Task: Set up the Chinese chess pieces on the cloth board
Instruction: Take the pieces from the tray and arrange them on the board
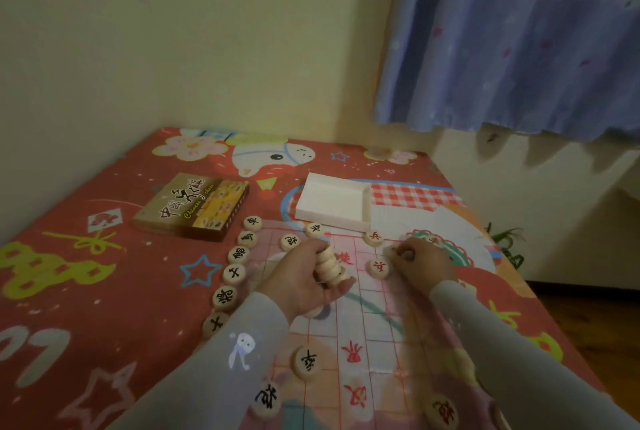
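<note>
A thin cloth board with a red grid lies on the patterned red cover. My left hand grips a stack of wooden chess pieces above the board's far half. My right hand is closed on a single piece at the board's far right. Black-lettered pieces stand in a row along the left edge. Other black pieces and two red soldiers sit on the far rows. Near me lie a black piece and a red one.
The printed chess box lid lies at the far left of the board. An open white tray rests behind the board. A wall runs behind the bed, a blue curtain hangs at the right, and the bed's right edge drops to the floor.
</note>
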{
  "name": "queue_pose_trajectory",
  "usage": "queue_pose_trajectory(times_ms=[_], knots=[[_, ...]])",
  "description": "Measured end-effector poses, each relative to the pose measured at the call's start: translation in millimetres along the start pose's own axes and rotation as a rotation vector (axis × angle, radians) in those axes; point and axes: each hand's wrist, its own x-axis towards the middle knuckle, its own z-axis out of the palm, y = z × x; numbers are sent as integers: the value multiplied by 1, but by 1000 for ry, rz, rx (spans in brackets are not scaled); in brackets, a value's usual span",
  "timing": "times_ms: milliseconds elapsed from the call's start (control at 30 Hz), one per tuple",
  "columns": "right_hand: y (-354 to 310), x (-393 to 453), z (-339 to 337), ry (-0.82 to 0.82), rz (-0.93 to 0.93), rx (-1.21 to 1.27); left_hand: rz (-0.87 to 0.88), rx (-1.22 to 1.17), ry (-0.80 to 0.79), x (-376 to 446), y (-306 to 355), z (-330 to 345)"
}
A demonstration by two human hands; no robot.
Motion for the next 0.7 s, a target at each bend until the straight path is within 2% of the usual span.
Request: queue_pose_trajectory(times_ms=[100,233,300,367,433,567,700], knots=[[0,-4,0,-9,-20,42,-3,38,31,0,-1,1],[-11,-18,-14,123,-104,197,-6,101,49,-9,-6,12],[-22,-38,-22,75,-183,361,-3,123,49,-18,-11,20],[-35,-60,-30,-65,-279,489,9,133,58,-29,-17,29],[-45,-79,-34,-179,-374,467,21,160,49,-39,-23,36],[-46,-98,-36,-143,-414,487,54,229,38,-53,-33,44],[-37,-107,-41,-79,-383,557,42,139,30,-61,-37,44]])
